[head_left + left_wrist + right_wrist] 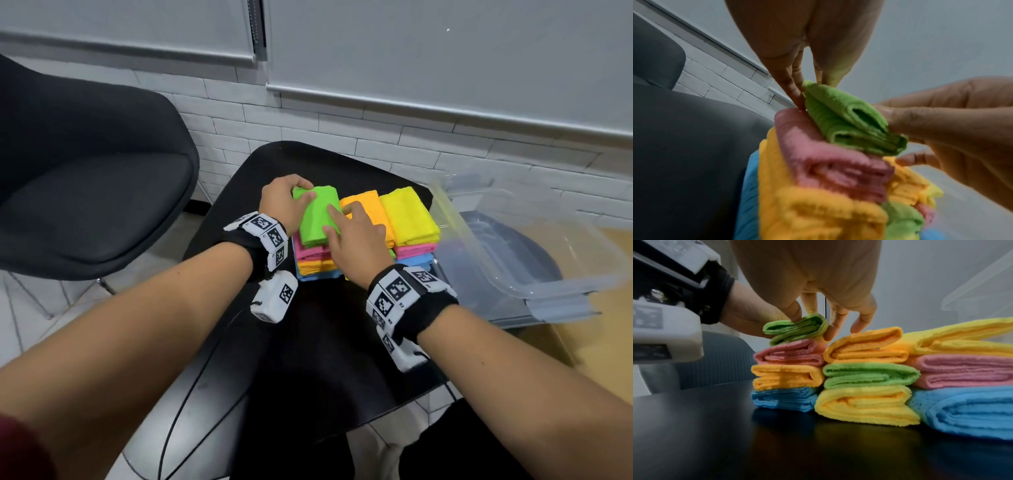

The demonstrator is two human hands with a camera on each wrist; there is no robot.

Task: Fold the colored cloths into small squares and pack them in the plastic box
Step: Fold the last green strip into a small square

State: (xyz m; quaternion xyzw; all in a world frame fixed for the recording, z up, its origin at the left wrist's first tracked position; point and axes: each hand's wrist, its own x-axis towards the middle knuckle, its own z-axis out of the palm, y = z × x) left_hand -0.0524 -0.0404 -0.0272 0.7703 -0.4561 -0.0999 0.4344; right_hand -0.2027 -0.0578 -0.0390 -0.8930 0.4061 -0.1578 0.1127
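- Left hand (281,202) pinches the far-left corner of the small folded lime-green microfibre cloth (318,214); thumb on top, fingers curled under the edge.
- Right hand (356,240) holds the cloth's near-right edge, thumb and forefinger closed on the layered folds; its other fingers spread loosely over the folded orange cloth (865,345) just to the right of the grip.
- Green cloth sits on top of the left stack, directly under both grips: pink folded cloth (791,352), then orange, then blue at the bottom, on the black tabletop (308,342).
- Two more stacks stand right of the grip, touching side by side; the rightmost is topped by a yellow cloth (409,214).
- Clear plastic box (513,246) lies well right of the right hand; it appears to hold no cloths yet.
- Step in hand, as I judge it: squaring the green cloth onto its stack.
- To do it well: keep both pinches low on the folds so the layers don't spring open, line its edges with the pink one beneath, press flat before letting go.
- Risk: the folds gape at the near end; a loose release may let them unroll.
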